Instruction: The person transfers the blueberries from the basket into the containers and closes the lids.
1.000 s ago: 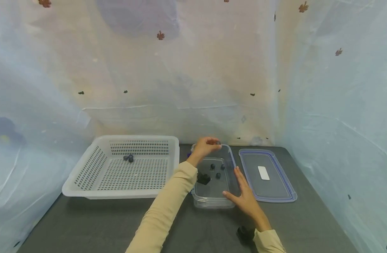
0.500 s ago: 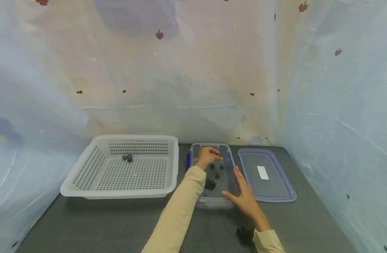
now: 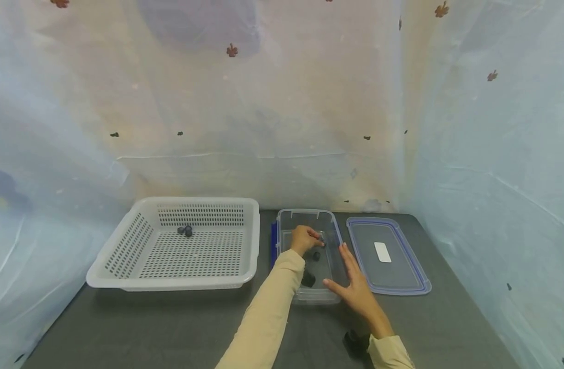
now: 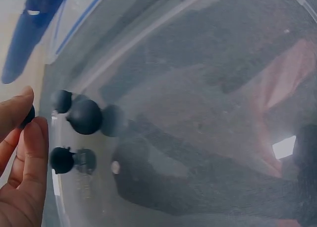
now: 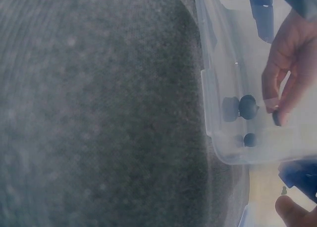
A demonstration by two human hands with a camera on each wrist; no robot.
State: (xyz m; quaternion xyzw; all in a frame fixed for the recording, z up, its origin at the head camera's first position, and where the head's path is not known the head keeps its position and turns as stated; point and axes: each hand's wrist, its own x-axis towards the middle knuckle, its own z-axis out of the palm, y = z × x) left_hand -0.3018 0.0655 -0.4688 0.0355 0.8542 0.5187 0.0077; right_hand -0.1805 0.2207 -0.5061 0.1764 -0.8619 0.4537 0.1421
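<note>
Left hand (image 3: 302, 240): inside clear plastic container (image 3: 316, 295), pinching one blueberry (image 4: 28, 119) between thumb and fingertips; fruit partly hidden by the grasp. Right hand (image 3: 357, 293): along right side of same container, fingers extended and unclenched, thumb spread apart toward the near end.

Three loose blueberries (image 4: 85, 117): on container floor, near the pinched one, with reflections beside them. Blue clasp (image 3: 274, 243): at left side of container, folded outward.

White perforated basket (image 3: 171, 283): left of container, well apart from both hands, holding small blueberry cluster (image 3: 188, 232) toward the far end. Clear lid (image 3: 399, 279): flat, just right of container, with blue sealing edge and blank-looking white label (image 3: 382, 252). Dark grey tabletop (image 3: 171, 328): beneath all. Translucent printed sheeting (image 3: 282, 102): behind and at both sides.
</note>
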